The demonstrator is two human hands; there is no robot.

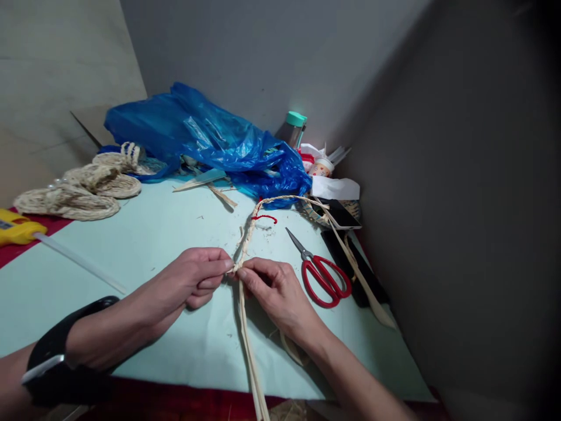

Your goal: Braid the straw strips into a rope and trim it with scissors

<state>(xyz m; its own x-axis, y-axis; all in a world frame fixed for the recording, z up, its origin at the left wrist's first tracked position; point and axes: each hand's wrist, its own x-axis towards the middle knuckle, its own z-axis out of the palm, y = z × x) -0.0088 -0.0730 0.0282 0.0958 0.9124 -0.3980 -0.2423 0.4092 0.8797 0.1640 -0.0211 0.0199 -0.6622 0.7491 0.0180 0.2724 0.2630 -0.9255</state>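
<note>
My left hand [193, 280] and my right hand [274, 292] meet over the pale green table sheet [144, 245], both pinched on a braided straw cord [248, 237]. The braid runs away from my fingers toward the blue bag, with a short red thread [265, 218] tied near its far part. Loose flat straw strips [252, 356] hang from the pinch point toward me and off the table's near edge. A black band sits on my left wrist.
Red-handled scissors [322, 275] lie just right of my right hand. A blue plastic bag [205, 140] fills the back. Woven straw pieces [83, 187] lie at the back left, beside a yellow tool [17, 228]. A teal-capped bottle [293, 130] and clutter stand at the back right.
</note>
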